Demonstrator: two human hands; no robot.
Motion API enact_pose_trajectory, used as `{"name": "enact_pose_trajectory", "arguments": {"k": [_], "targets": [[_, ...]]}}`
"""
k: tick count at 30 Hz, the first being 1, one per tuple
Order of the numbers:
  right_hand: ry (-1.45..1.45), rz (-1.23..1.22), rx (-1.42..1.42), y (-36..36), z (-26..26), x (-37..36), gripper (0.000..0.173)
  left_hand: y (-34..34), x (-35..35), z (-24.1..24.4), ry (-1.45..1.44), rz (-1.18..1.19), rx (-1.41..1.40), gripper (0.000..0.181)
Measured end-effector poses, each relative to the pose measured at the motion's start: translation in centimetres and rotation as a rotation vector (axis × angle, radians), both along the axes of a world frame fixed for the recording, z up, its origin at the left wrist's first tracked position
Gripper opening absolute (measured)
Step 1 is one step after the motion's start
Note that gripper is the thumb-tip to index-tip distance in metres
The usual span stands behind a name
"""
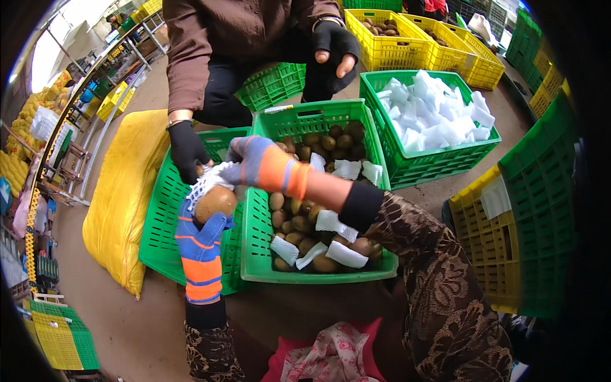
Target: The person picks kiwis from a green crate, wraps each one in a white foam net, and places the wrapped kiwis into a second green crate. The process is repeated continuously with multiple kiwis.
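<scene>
My left hand [203,234], in a blue and orange knit glove, holds a brown kiwifruit [215,203] upright over the left green crate [164,229]. A white foam net sleeve [210,180] covers the upper left part of the fruit. My right hand [258,162], gloved alike and slightly blurred, has its bent fingers on the sleeve's upper edge. Beneath my right forearm, the middle green crate [320,276] contains many kiwifruit [300,223] with loose white foam sleeves [346,254] lying on them.
Opposite me a person in black fingerless gloves has one hand [188,148] close to my fingers. A green crate [429,167] of white foam sleeves [429,114] stands at right. Yellow crates [396,55] of fruit are behind it. A yellow sack [121,200] lies left; stacked crates [530,205] stand right.
</scene>
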State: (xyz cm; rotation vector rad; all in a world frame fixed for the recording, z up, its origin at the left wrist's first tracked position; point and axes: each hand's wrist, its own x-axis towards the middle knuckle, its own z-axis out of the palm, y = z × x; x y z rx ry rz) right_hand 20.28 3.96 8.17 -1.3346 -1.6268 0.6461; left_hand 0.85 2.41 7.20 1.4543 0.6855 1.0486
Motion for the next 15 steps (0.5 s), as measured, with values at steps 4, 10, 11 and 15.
{"name": "enact_pose_trajectory", "arguments": {"k": [4,10,11,15], "targets": [[-0.054,-0.108,0.128,-2.9,-0.8,-4.9,0.024,1.1,-1.0,-1.3,0.283,0.447,0.552,0.044],[-0.287,0.342,0.106,-3.4,-6.5,-7.5,0.035,4.5,-5.1,-3.8,0.846,0.618,0.815,0.052],[-0.574,0.420,-0.009,-3.0,-6.6,-6.6,0.038,4.4,-6.1,-4.4,0.945,0.704,0.737,0.056],[-1.398,0.544,-0.499,-3.3,-7.8,-1.3,0.034,4.3,-6.8,-6.0,1.111,0.751,0.663,0.061]]}}
